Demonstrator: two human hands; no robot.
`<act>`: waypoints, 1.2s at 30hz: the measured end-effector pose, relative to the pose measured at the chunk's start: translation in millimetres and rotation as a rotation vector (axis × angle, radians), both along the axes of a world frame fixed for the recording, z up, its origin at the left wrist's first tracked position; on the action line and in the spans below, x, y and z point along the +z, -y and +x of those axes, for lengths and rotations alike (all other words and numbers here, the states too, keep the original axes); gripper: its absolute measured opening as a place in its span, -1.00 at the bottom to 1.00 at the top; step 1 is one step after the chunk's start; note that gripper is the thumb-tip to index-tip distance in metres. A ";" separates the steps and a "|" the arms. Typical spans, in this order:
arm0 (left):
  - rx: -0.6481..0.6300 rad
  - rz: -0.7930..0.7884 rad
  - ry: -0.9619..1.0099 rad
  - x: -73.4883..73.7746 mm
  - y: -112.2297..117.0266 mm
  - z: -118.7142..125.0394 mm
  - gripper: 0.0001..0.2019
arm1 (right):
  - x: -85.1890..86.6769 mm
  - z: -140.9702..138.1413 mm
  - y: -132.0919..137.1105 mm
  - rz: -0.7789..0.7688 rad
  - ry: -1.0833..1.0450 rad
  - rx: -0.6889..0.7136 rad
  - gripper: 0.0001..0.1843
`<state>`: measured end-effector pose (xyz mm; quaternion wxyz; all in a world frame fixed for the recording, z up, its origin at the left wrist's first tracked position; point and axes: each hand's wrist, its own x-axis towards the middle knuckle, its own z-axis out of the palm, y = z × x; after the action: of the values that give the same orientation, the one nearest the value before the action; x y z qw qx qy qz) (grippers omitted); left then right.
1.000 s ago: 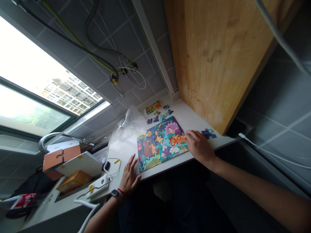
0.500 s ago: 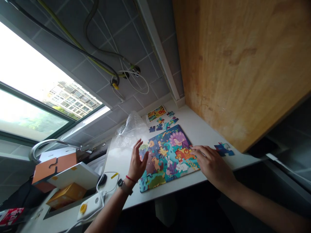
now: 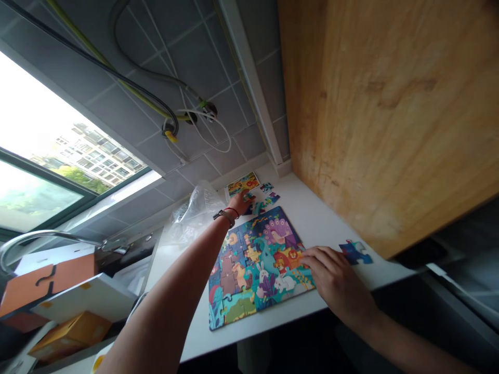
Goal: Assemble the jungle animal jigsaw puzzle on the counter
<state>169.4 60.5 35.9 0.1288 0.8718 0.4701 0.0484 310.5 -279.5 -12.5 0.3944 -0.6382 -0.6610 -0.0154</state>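
Note:
A nearly square jigsaw puzzle (image 3: pixel 253 265) of colourful animals, including a peacock, lion and rabbit, lies on the white counter (image 3: pixel 323 228). My right hand (image 3: pixel 335 278) rests with its fingers on the puzzle's right edge, holding nothing. To its right lies a joined clump of blue puzzle pieces (image 3: pixel 355 252), apart from my fingers. My left hand (image 3: pixel 239 202) stretches over the puzzle's far edge onto loose pieces (image 3: pixel 259 203), partly hiding them. Whether it grips one is hidden. A small picture card (image 3: pixel 244 183) lies just beyond those fingers.
A crumpled clear plastic bag (image 3: pixel 195 210) lies left of my left wrist. A tall wooden board (image 3: pixel 390 104) stands along the counter's right side. Grey wall tiles with hoses rise behind. A metal faucet (image 3: pixel 50 241) and boxes (image 3: pixel 70 335) sit at lower left.
My left hand has moved from over the puzzle's left side to the loose pieces at the far edge. The view has shifted, and my right hand stays at the puzzle's right edge.

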 end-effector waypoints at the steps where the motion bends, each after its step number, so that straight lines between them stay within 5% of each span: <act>1: 0.000 -0.008 0.000 -1.4 -1.9 3.4 -0.64 | 0.5 0.1 0.3 0.001 -0.005 0.004 -0.62; 6: -0.010 -0.025 0.063 2.9 -7.2 11.8 -0.64 | 1.3 1.4 1.4 -0.007 -0.017 0.020 -0.56; 13: 0.026 -0.038 0.256 35.1 14.4 -3.1 -0.90 | 1.5 0.3 1.8 -0.041 -0.037 0.022 -0.60; 17: 0.005 -0.220 0.388 42.1 69.0 -26.0 -0.77 | 1.2 1.5 2.4 -0.019 -0.046 0.029 -0.60; 21: 0.091 -0.871 0.775 38.4 143.1 -48.7 -0.55 | -1.7 3.9 2.2 0.046 -0.110 0.005 -0.58; 25: 0.192 -1.099 0.832 33.3 196.3 -58.0 -0.51 | -3.2 3.4 1.6 0.057 -0.147 -0.028 -0.59; 36: 0.244 -0.820 0.763 23.6 220.9 -84.3 -0.53 | -2.6 1.4 4.4 0.020 0.008 0.025 -0.65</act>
<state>85.1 -160.3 59.6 0.6106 0.6108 0.4677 0.1880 311.8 -284.0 -15.1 0.3982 -0.6260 -0.6702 -0.0196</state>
